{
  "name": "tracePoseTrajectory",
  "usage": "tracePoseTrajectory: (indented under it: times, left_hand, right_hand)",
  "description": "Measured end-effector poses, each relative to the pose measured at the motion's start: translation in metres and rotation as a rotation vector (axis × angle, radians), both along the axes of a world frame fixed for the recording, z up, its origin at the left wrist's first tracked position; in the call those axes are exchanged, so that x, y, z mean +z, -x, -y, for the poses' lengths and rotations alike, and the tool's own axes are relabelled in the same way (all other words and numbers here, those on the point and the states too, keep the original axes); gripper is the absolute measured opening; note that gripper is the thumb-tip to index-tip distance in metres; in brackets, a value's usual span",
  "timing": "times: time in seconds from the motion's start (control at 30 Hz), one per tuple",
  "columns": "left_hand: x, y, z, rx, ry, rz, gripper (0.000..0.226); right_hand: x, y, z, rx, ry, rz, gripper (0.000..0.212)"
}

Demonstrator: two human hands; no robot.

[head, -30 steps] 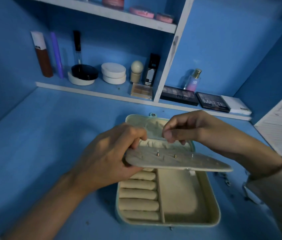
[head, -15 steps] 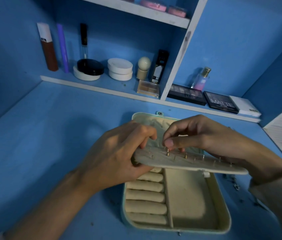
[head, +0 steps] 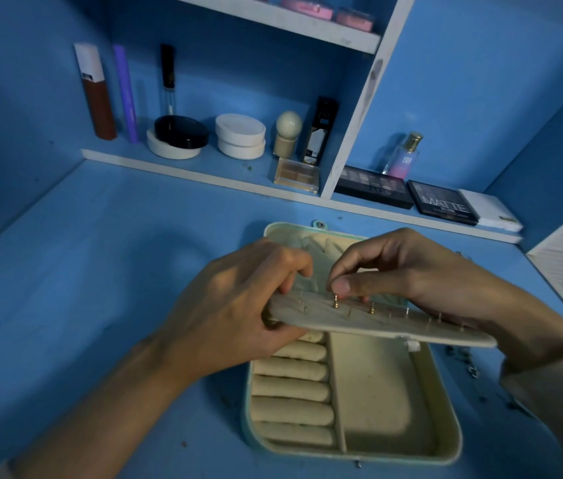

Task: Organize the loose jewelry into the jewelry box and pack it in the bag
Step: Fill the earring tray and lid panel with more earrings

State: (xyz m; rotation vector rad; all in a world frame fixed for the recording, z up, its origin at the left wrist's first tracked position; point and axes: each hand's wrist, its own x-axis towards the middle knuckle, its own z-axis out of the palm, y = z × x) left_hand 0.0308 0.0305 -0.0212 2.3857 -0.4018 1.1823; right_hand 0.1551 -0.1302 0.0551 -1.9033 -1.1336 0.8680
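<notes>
**Pinching a stud on the panel**

My left hand grips the left end of the panel, thumb underneath and fingers curled over its top edge. The panel is held almost flat, just above the back half of the box. My right hand reaches over from the right. Its thumb and forefinger are closed in a pinch on a gold stud that stands upright in the panel near its left end, and the other fingers are curled behind. A second stud sits just to the right of it, apart from my fingertips. Thin pins stick up in a row along the rest of the panel towards its right end.

The box lies open on the desk, near the front edge and right of the middle. Its lid lies flat towards the back. Inside, the rolls fill the left side and a plain compartment takes the right.

Small dark pieces lie on the desk just beside the box's right wall, too small to make out. Along the back edge runs a shelf holding jars, tubes, a bottle and flat palettes.
</notes>
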Motion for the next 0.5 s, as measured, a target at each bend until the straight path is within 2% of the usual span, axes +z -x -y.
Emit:
tracePoseTrajectory:
  times: [0.5]
  left_hand:
    - [-0.0013, -0.0001, -0.0003, 0.007, -0.001, -0.003, 0.035]
  right_hand:
    - [-0.0008, -0.0019, -0.0008, 0.063, 0.011, 0.099, 0.015]
